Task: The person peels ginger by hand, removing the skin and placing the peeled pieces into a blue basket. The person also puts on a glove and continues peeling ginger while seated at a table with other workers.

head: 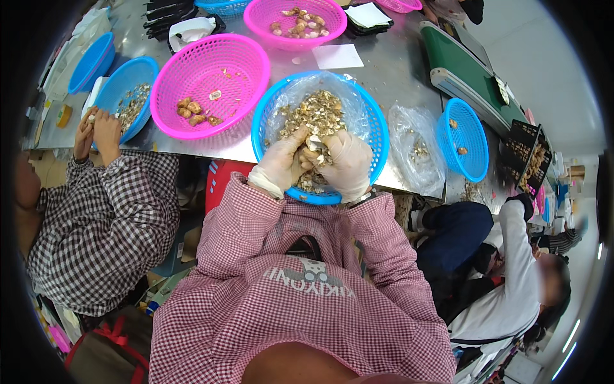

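My left hand (pixel 283 161), in a whitish glove soiled at the fingertips, grips a small pale piece (pixel 314 143) that looks like mushroom. My right hand (pixel 349 161), also gloved, is curled against the same piece from the other side; whether its fingers close on a tool is hidden. Both hands are over the near part of a blue plastic basket (pixel 382 132). Clear plastic film (pixel 357 101) lines this basket. A heap of brown and cream trimmings (pixel 316 105) fills its middle, and more lie below my hands.
Left stands a pink basket (pixel 165 81) with several brown lumps (pixel 192 109); another pink basket (pixel 249 24) is beyond. Right are a crumpled plastic bag (pixel 417 149), a blue basket (pixel 463 165) and a green conveyor belt (pixel 460 72). A co-worker's hands (pixel 100 127) work at the left.
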`<act>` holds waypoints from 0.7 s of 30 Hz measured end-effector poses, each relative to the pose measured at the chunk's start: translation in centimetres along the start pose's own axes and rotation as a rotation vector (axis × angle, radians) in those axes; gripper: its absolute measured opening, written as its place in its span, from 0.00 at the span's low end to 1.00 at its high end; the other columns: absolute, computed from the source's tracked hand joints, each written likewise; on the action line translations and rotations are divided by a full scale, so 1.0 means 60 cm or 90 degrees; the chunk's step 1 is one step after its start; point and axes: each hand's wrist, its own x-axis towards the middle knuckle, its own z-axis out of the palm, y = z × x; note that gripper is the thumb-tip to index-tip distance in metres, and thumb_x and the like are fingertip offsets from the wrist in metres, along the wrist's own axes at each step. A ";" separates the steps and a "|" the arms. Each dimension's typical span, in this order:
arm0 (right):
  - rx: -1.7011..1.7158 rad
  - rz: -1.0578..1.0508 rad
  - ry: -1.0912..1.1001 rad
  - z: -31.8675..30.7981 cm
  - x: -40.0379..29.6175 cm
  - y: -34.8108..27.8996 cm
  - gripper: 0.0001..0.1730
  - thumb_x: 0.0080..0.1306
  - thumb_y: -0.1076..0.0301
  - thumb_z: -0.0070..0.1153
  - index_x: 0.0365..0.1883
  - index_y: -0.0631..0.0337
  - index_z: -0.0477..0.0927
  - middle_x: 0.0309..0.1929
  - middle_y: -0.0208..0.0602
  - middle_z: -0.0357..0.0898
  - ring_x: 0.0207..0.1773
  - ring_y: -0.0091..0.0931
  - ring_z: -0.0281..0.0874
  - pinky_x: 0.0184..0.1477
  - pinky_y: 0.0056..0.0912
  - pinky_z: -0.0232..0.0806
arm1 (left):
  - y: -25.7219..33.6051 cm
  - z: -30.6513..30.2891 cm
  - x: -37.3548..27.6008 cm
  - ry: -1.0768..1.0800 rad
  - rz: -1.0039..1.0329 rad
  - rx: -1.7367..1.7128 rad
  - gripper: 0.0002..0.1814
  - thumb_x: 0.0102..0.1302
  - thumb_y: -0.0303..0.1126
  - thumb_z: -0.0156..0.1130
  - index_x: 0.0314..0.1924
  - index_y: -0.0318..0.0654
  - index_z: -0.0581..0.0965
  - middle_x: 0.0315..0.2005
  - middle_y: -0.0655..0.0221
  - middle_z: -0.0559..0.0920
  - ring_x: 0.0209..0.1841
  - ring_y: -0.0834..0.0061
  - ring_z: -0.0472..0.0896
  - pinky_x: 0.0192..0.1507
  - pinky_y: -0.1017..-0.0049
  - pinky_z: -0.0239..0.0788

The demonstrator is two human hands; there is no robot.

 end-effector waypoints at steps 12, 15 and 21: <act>-0.042 0.014 0.031 -0.002 -0.008 0.000 0.16 0.53 0.53 0.62 0.21 0.51 0.71 0.21 0.29 0.67 0.24 0.30 0.72 0.23 0.34 0.62 | -0.017 -0.007 0.008 0.008 0.083 0.078 0.14 0.74 0.41 0.49 0.44 0.37 0.73 0.31 0.72 0.76 0.27 0.82 0.71 0.25 0.84 0.61; -0.052 0.010 -0.007 -0.009 -0.004 -0.002 0.16 0.53 0.54 0.62 0.21 0.52 0.71 0.21 0.30 0.67 0.24 0.30 0.72 0.23 0.34 0.63 | -0.018 -0.005 0.010 0.001 0.062 0.012 0.14 0.73 0.41 0.50 0.44 0.36 0.74 0.32 0.72 0.76 0.27 0.82 0.71 0.25 0.84 0.60; -0.051 -0.009 -0.048 0.003 -0.022 0.007 0.15 0.53 0.56 0.63 0.21 0.52 0.71 0.21 0.30 0.68 0.25 0.31 0.71 0.24 0.35 0.63 | -0.012 0.020 0.002 0.077 0.124 0.032 0.14 0.73 0.43 0.49 0.43 0.38 0.72 0.30 0.72 0.74 0.23 0.85 0.67 0.24 0.86 0.60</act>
